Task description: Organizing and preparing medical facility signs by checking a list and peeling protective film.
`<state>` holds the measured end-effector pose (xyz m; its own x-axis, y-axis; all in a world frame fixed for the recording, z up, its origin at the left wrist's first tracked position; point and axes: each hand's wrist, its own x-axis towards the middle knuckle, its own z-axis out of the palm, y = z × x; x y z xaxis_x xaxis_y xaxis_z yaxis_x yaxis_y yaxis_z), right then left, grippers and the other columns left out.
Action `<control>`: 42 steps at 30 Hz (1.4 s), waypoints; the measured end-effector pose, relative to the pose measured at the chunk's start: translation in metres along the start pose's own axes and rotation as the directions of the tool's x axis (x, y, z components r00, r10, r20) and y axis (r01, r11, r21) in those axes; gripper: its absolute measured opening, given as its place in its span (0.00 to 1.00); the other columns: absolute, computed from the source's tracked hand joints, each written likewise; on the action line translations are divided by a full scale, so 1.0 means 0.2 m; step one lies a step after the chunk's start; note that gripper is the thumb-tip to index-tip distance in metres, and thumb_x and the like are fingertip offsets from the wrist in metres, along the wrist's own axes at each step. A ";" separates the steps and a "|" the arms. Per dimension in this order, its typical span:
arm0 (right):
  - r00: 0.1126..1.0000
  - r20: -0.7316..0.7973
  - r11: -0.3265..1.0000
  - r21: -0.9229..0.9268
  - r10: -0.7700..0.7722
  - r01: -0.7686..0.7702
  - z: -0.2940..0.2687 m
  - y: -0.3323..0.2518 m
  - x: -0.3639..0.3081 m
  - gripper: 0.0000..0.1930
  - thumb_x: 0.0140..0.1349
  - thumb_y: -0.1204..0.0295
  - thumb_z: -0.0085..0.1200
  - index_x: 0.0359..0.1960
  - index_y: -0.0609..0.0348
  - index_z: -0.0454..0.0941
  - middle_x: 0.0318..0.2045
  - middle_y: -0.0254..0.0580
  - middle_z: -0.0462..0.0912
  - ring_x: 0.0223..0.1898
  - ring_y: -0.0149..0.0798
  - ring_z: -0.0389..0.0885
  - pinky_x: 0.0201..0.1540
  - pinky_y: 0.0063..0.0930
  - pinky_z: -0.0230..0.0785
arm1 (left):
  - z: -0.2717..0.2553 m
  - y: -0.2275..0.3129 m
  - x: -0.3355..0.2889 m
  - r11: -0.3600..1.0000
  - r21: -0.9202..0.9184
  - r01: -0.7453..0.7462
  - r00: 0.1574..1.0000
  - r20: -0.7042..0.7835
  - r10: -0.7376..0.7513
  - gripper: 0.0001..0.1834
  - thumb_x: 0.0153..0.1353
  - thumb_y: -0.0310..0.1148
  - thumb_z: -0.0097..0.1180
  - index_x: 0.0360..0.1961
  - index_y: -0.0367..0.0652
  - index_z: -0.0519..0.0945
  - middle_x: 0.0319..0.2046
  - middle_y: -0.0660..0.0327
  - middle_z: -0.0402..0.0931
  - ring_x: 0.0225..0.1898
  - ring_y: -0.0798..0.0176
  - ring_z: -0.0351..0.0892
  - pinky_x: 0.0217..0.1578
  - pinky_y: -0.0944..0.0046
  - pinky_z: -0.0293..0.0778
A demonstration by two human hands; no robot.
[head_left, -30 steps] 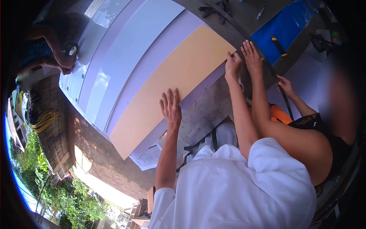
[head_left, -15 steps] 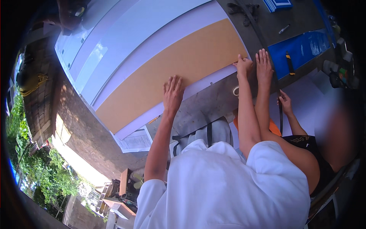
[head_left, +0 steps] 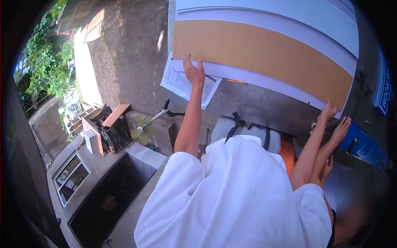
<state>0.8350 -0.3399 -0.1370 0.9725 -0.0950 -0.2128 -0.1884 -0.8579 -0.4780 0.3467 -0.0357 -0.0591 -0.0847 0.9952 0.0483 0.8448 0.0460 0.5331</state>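
A long brown board (head_left: pixel 256 51) lies on a larger white sheet (head_left: pixel 264 77), whose near margin shows along the board's edge. My left hand (head_left: pixel 194 73) rests at the board's near left end, fingers stretched and thumb apart. At the near right corner, my right hand (head_left: pixel 328 111) has its fingers curled on the board's edge, the thumb pointing up. Just beside it lies a co-worker's hand (head_left: pixel 341 129), fingers extended. An orange pencil (head_left: pixel 237 81) sits on the dark table (head_left: pixel 264 101) close to the white sheet.
Printed paper (head_left: pixel 175 80) hangs partly over the table's left end. More pale sheets (head_left: pixel 297 31) are layered at the far side. A blue sheet (head_left: pixel 366 144) with a yellow-and-black cutter (head_left: pixel 351 146) lies at right, and a tape roll (head_left: pixel 313 127) near my right wrist. A fan (head_left: pixel 143 129) stands left.
My view has swung left. My left hand has slid from the middle of the board's near edge to its left end. My right hand stays near the right corner.
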 end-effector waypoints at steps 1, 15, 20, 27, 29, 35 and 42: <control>1.000 -0.014 1.000 -0.009 -0.010 0.010 0.00 -0.01 -0.05 0.37 0.52 0.55 0.67 0.58 0.68 0.71 0.56 0.62 0.75 0.59 0.53 0.73 0.61 0.41 0.63 | -0.04 -0.11 0.09 0.999 0.020 0.041 0.999 -0.023 -0.040 0.30 0.56 0.31 0.63 0.59 0.31 0.70 0.56 0.41 0.71 0.59 0.40 0.69 0.61 0.50 0.64; -0.215 0.634 0.338 0.632 -0.743 0.698 -1.14 -1.37 -1.89 0.17 0.59 0.69 0.57 0.48 0.65 0.80 0.53 0.52 0.79 0.56 0.53 0.76 0.57 0.40 0.69 | -0.07 -0.61 0.51 0.972 0.219 0.083 0.971 0.200 -0.129 0.46 0.42 0.53 0.75 0.57 0.34 0.70 0.55 0.43 0.67 0.60 0.37 0.60 0.61 0.41 0.59; -0.604 0.421 0.064 0.851 -0.677 0.521 -1.57 -1.45 -2.46 0.18 0.62 0.69 0.49 0.53 0.62 0.77 0.51 0.52 0.80 0.55 0.47 0.77 0.52 0.41 0.74 | -0.01 -0.50 0.46 0.970 0.243 0.008 0.976 0.210 -0.061 0.38 0.47 0.44 0.74 0.54 0.36 0.72 0.52 0.43 0.69 0.57 0.38 0.63 0.55 0.40 0.66; -0.410 0.506 0.243 0.805 -0.759 0.542 -1.56 -1.46 -2.72 0.16 0.62 0.62 0.52 0.45 0.57 0.82 0.60 0.49 0.73 0.56 0.49 0.75 0.57 0.48 0.68 | -0.03 -0.57 0.41 0.966 0.253 -0.044 0.988 0.153 0.005 0.37 0.46 0.43 0.74 0.53 0.36 0.73 0.50 0.43 0.69 0.55 0.38 0.66 0.52 0.45 0.71; -0.518 0.534 0.306 0.832 -0.669 0.463 -1.52 -1.43 -2.75 0.16 0.64 0.62 0.50 0.43 0.60 0.82 0.59 0.49 0.74 0.54 0.49 0.75 0.56 0.44 0.68 | -0.07 -0.59 0.41 0.963 0.270 -0.013 0.987 0.158 -0.031 0.36 0.47 0.43 0.73 0.53 0.36 0.73 0.49 0.43 0.68 0.54 0.38 0.66 0.52 0.45 0.70; -0.362 0.389 0.209 0.871 -0.847 0.445 -1.34 -1.25 -2.96 0.18 0.64 0.70 0.43 0.54 0.64 0.72 0.48 0.52 0.79 0.50 0.46 0.78 0.48 0.41 0.75 | -0.08 -0.60 0.41 0.945 0.323 -0.043 0.976 0.217 -0.030 0.36 0.48 0.47 0.73 0.52 0.37 0.73 0.50 0.45 0.69 0.56 0.39 0.65 0.53 0.44 0.69; -0.368 0.436 0.296 0.877 -0.821 0.378 -0.95 -1.37 -2.87 0.12 0.60 0.68 0.49 0.37 0.67 0.78 0.34 0.54 0.83 0.36 0.51 0.83 0.43 0.44 0.75 | -0.08 -0.64 0.44 0.940 0.309 -0.142 0.966 0.251 0.064 0.39 0.51 0.50 0.70 0.56 0.36 0.71 0.52 0.42 0.68 0.57 0.37 0.63 0.57 0.42 0.66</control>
<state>0.3551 -0.1463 0.2783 -0.2625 0.9598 0.0992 0.1916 0.1526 -0.9695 0.2219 0.0452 -0.1101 0.1046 0.9858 -0.1312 0.9697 -0.0718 0.2335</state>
